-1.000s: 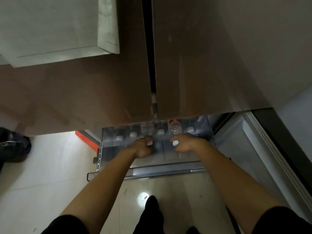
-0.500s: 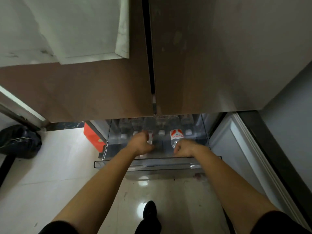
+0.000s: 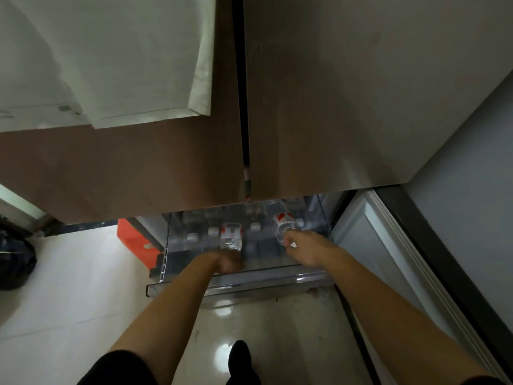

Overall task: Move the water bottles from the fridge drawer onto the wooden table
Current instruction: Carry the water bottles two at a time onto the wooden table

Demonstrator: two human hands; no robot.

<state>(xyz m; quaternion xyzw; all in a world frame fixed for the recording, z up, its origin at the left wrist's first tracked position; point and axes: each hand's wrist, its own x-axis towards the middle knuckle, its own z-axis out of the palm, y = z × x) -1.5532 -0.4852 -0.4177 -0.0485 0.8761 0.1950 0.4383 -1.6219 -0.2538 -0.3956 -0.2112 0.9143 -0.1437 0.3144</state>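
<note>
The clear fridge drawer stands pulled out below the brown fridge doors. Several water bottles with white caps stand upright inside it. My left hand grips the neck end of a clear bottle with a red and white label, tilted out of its row. My right hand holds a second labelled bottle by its cap end, lifted and leaning toward the back. The wooden table is not in view.
Closed fridge doors hang directly above the drawer. An open lower door or side panel flanks the right. An orange box sits left of the drawer, a dark bag at far left. My foot rests on glossy floor.
Both hands have pulled their bottles up and toward me out of the rows; the left bottle's label now shows. The view has shifted slightly, bringing the drawer front closer.
</note>
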